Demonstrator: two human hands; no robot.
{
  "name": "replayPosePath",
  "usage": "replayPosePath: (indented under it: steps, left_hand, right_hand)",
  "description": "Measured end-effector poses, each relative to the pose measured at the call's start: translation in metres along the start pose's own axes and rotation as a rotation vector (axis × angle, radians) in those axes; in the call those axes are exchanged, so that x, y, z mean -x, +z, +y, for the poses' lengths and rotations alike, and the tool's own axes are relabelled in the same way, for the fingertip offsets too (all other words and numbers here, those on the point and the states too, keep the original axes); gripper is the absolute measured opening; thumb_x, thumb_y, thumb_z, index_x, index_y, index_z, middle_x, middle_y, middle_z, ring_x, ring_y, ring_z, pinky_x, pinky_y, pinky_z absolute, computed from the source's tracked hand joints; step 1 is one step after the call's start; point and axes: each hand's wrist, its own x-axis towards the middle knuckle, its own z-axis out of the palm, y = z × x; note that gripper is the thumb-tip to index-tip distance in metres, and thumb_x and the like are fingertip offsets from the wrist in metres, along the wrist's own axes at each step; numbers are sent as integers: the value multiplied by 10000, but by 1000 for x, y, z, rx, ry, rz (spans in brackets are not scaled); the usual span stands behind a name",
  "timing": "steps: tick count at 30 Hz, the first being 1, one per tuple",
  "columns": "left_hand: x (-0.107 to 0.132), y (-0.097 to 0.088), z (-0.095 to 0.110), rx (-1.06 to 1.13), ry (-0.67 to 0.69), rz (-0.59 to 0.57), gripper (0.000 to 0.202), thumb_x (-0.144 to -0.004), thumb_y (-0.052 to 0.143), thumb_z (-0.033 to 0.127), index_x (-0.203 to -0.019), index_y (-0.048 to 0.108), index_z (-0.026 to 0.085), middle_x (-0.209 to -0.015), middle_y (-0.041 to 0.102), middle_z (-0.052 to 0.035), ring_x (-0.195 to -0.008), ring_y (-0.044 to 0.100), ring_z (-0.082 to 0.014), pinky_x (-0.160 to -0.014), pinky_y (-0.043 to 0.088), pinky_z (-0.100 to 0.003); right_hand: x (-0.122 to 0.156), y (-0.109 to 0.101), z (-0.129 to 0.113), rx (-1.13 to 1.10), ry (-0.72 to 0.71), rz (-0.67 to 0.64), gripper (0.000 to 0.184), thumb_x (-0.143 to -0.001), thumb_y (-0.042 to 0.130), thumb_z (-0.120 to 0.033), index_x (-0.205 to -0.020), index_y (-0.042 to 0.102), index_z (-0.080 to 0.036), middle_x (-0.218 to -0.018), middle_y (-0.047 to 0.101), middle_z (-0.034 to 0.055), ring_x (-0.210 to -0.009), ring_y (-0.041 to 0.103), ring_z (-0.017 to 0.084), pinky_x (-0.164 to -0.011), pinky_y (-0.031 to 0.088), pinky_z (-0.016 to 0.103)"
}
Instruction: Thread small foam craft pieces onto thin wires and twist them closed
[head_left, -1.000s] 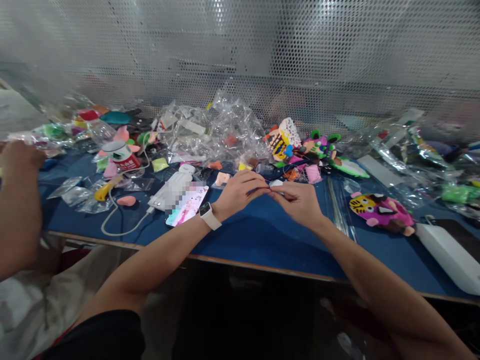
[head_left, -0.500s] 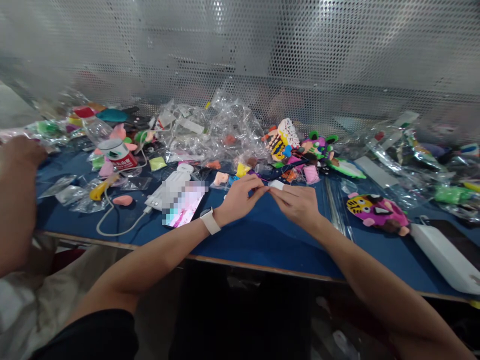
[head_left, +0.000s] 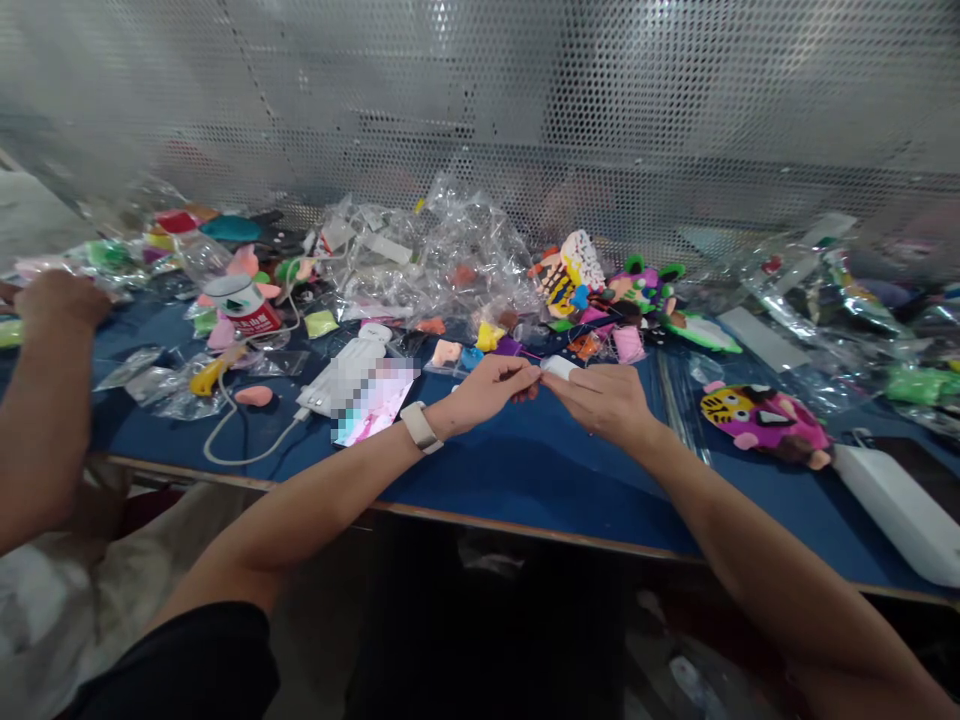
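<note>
My left hand [head_left: 489, 388], with a watch on a pale strap [head_left: 421, 428], is closed, its thumb and fingertips pressed together. Its tips meet those of my right hand [head_left: 609, 403], which is also pinched shut. A small white piece [head_left: 557, 367] shows at the right fingertips; whether it is held or wrapped around a finger I cannot tell. Anything else between the fingertips is too small to make out. Just beyond the hands lie a yellow clay lump [head_left: 490, 336], a blue lump [head_left: 472, 357] and a pink packet [head_left: 628, 344].
A phone with a lit screen [head_left: 377, 402] and a white power bank [head_left: 345, 376] with its cable lie left. A decorated clay mask [head_left: 766, 424] and a white box [head_left: 896, 510] lie right. Plastic bags [head_left: 457, 250] heap along the perforated metal panel. Another person's hand [head_left: 64, 300] reaches in at far left.
The view has shifted slightly. The left fingers have curled a little, with the fingertips of both hands still together. The other person's hand at far left has moved a little.
</note>
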Motion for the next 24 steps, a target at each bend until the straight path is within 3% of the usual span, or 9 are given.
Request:
replayPosePath:
  steps: [4,6,8,10,13,15,18,24]
  left_hand:
    - [0,2,-1,287,-227,-67,529,-980,604,608,-683,598,170,-683,624,-29,-590,541,-108,-572,457,-267]
    - [-1,2,-2,274,-233,-66,524,-989,594,596,-682,592,172,-682,614,-26,-584,529,-105,-567,448,-267]
    - [-1,0,-2,90,-150,-10,506,-1014,566,566,-696,600,174,-669,600,-18,-582,515,-108,-569,434,-268]
    - [0,-4,-1,-194,1,131,434,-1032,557,500,-752,621,175,-692,607,-16,-606,522,-120,-583,428,-273]
    - [1,-11,1,-548,275,291,218,-1034,582,361,-943,656,178,-893,672,-46,-728,592,-141,-684,487,-291]
    - [1,-16,2,-687,423,272,138,-1025,606,307,-1052,662,184,-1046,693,-72,-862,649,-163,-798,527,-314]
    - [0,-20,0,-809,551,234,146,-1019,643,326,-1068,681,194,-1090,723,-79,-1029,679,-203,-908,530,-344]
    - [-4,-23,-7,-829,595,217,194,-1017,654,381,-996,733,205,-1000,764,-56,-988,692,-196,-889,509,-345]
  right_hand:
    - [-3,-2,-2,-38,-14,-53,352,-1060,474,-215,-975,813,-252,-559,579,1,-521,428,137,-526,290,332]
    - [-5,0,-5,-120,65,-7,308,-1037,530,-239,-940,822,-255,-569,603,3,-522,459,133,-524,311,319]
    - [-8,2,-9,-274,215,70,239,-996,613,-270,-902,832,-246,-613,651,11,-535,507,129,-530,347,300]
    - [-11,2,-11,-446,382,95,188,-952,684,-299,-867,837,-230,-621,667,10,-526,517,125,-520,355,288]
    - [-15,0,-13,-619,549,85,187,-904,735,-340,-841,841,-199,-577,639,1,-483,454,110,-485,315,279]
    - [-16,-1,-12,-690,609,70,209,-884,750,-366,-836,844,-186,-544,605,-10,-459,382,94,-463,271,275]
    - [-16,-3,-12,-756,644,48,224,-870,755,-382,-840,847,-180,-491,529,-36,-445,288,78,-451,211,273]
    - [-18,-6,-14,-728,601,34,265,-893,744,-423,-855,850,-183,-536,588,-19,-455,327,84,-459,231,278]
